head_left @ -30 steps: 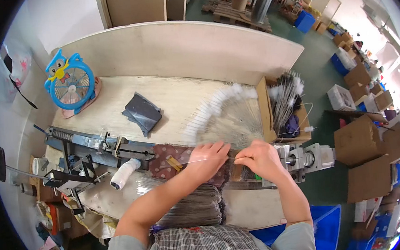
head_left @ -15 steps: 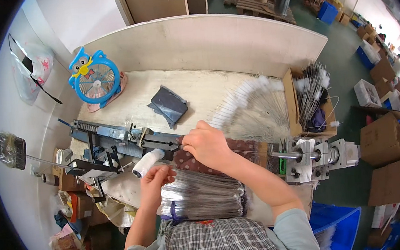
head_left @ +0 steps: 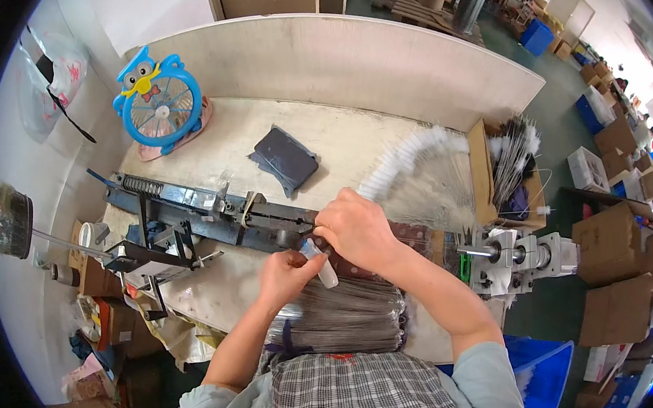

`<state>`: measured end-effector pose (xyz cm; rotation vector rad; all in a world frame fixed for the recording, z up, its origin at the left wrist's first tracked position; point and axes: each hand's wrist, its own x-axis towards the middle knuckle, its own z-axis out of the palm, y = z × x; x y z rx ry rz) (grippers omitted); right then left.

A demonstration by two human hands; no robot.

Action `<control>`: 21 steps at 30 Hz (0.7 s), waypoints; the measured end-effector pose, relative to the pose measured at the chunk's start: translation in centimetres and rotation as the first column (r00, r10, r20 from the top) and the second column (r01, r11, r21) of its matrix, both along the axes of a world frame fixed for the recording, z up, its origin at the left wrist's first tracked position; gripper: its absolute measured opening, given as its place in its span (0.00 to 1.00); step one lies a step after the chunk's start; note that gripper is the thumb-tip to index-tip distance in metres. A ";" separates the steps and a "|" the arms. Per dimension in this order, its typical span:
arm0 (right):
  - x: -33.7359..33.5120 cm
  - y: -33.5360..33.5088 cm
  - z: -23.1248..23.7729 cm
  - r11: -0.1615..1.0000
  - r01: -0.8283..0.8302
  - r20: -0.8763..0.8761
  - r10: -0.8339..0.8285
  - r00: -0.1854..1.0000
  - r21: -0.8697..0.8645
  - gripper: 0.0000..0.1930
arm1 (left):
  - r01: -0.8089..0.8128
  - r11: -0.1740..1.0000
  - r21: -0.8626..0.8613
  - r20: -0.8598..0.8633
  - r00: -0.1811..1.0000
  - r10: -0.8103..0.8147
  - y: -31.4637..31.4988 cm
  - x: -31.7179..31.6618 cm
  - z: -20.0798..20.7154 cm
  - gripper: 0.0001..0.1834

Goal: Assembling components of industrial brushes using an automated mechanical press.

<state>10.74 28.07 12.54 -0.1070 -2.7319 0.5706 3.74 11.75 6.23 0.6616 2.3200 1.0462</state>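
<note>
My left hand [head_left: 290,277] is closed with thumb and forefinger pinched on a small white tube-shaped piece [head_left: 326,274] that has a bluish end; its exact kind is not clear. Close by on the right, my right hand [head_left: 355,228] has its fingers pressed together at the end of a long dark metal fixture [head_left: 266,216]. What sits between those fingertips is hidden. Below both hands lies a thick bundle of thin metal wires [head_left: 343,318], partly on a brown dotted cloth [head_left: 413,237].
A motor with a metal shaft [head_left: 526,253] stands at the right. Behind it a cardboard box [head_left: 482,172] holds wire brushes, with a row of white-tipped brushes [head_left: 411,155] beside it. A dark pouch [head_left: 286,159] and blue owl-shaped fan [head_left: 162,109] are farther back.
The white piece has moved right from beside the fixture to between my hands, and my left hand has come in next to my right. The whole view has shifted slightly.
</note>
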 end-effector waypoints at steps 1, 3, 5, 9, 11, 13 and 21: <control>0.5 0.1 0.1 0.999 -0.024 -0.093 0.021 0.995 -0.031 0.04 | -0.018 0.997 0.076 0.103 0.995 0.011 -0.2 0.0 -1.1 0.21; 1.9 0.1 0.5 0.996 -0.056 -0.191 0.042 0.981 -0.067 0.05 | -0.048 0.989 0.142 0.200 0.980 0.019 0.0 0.8 -1.4 0.19; 3.9 0.2 0.7 1.000 -0.002 -0.302 -0.001 0.953 -0.009 0.08 | -0.368 0.743 0.559 0.511 0.859 0.041 1.7 2.6 -1.0 0.19; 7.4 -0.1 -2.9 0.998 -0.066 -0.168 0.067 0.983 0.009 0.12 | -0.594 0.623 0.509 0.784 0.618 -0.052 2.6 3.7 -1.0 0.11; 6.8 -0.6 -4.9 0.997 -0.075 -0.210 0.069 0.975 -0.020 0.11 | -0.080 0.897 0.434 0.270 0.962 -0.045 1.8 2.8 -1.9 0.05; 5.1 -0.7 -5.9 0.995 -0.060 -0.287 0.034 0.957 -0.084 0.12 | -0.059 0.945 0.321 0.226 0.974 -0.016 1.2 2.0 -2.1 0.04; 5.5 0.2 -6.3 0.974 -0.045 0.033 0.053 0.998 -0.222 0.10 | -0.533 0.747 0.397 0.547 0.792 0.273 -5.0 -1.6 -1.9 0.13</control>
